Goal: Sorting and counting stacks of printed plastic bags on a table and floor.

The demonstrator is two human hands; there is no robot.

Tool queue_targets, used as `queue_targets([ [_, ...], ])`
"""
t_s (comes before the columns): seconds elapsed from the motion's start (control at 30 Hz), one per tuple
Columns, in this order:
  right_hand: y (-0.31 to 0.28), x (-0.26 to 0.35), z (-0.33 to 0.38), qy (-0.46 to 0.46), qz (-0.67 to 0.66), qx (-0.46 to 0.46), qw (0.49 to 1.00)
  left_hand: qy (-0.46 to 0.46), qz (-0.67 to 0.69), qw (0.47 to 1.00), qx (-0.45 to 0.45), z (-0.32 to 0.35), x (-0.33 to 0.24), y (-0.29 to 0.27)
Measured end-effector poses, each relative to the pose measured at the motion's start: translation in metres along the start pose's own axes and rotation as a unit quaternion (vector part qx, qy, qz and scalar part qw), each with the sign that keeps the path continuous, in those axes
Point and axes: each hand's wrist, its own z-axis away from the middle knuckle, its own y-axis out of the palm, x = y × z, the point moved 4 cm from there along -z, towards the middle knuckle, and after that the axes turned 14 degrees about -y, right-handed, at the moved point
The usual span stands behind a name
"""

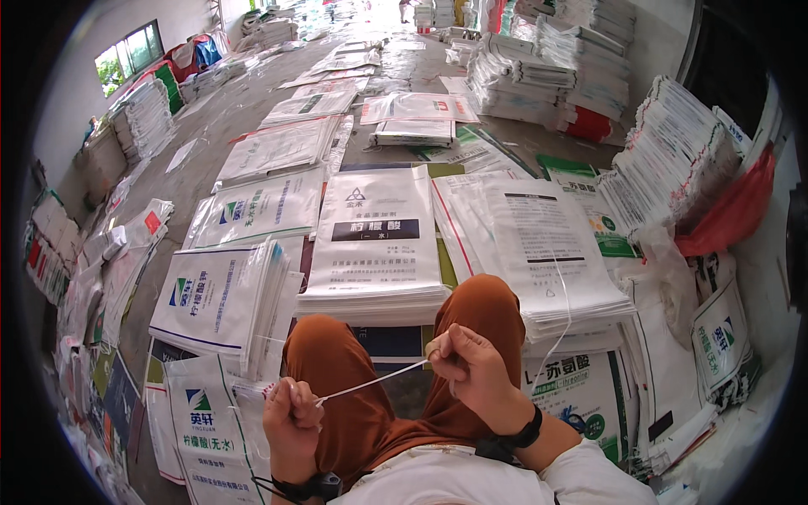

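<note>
Stretched between my two hands above my knees is a white string [374, 385]. My left hand [292, 414] is closed on its lower end, by the left knee. Higher up, over the right thigh, my right hand [468, 360] pinches the other end. Just beyond my knees lies a flat stack of white printed sacks [374, 278] with a dark band across the front. To its right, another sack stack [539, 261] sits slightly fanned, and a loose white thread [566, 316] trails over it. At the left, a blue-and-white sack pile [215, 299] lies near my left knee.
More sack piles [278, 151] run in a row toward the far end. Tall stacks [522, 80] stand at the back right, and a leaning bundle [673, 156] rests beside a red sheet [732, 206]. A small blue item [575, 421] lies by my right wrist. Grey floor [202, 147] shows at left.
</note>
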Motion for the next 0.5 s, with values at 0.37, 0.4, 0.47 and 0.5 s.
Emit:
queue_targets([
  [0.37, -0.007, 0.009, -0.004, 0.044, 0.117, 0.07, 0.99, 0.018, -0.055, 0.998, 0.006, 0.008, -0.008, -0.007],
  [0.4, -0.009, 0.012, -0.004, 0.067, 0.197, 0.104, 0.972, 0.038, -0.094, 0.995, -0.017, 0.008, -0.013, -0.011],
  [0.47, -0.008, 0.023, 0.002, 0.115, 0.275, 0.126, 0.946, 0.048, -0.154, 0.986, -0.042, 0.013, -0.02, -0.016],
  [0.5, -0.007, 0.026, 0.006, 0.161, 0.349, 0.146, 0.911, 0.057, -0.214, 0.973, -0.066, 0.015, -0.025, -0.02],
])
